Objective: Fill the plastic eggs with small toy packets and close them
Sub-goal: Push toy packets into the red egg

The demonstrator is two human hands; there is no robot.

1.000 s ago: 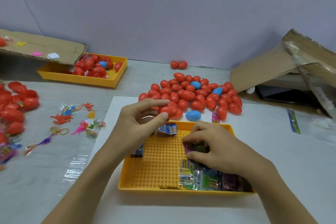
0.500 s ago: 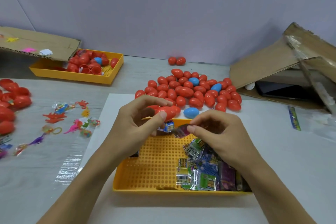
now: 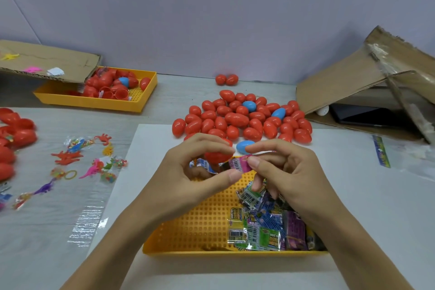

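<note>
Our left hand [image 3: 193, 172] grips a red egg [image 3: 217, 156] above the yellow tray [image 3: 200, 223] — our right hand [image 3: 282, 172] pinches a pink packet [image 3: 239, 163] at it; we fold it small before pushing in

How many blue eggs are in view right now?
4: two in the pile of red eggs, one by the near tray's far edge, one in the far yellow tray. More may be hidden.
</note>
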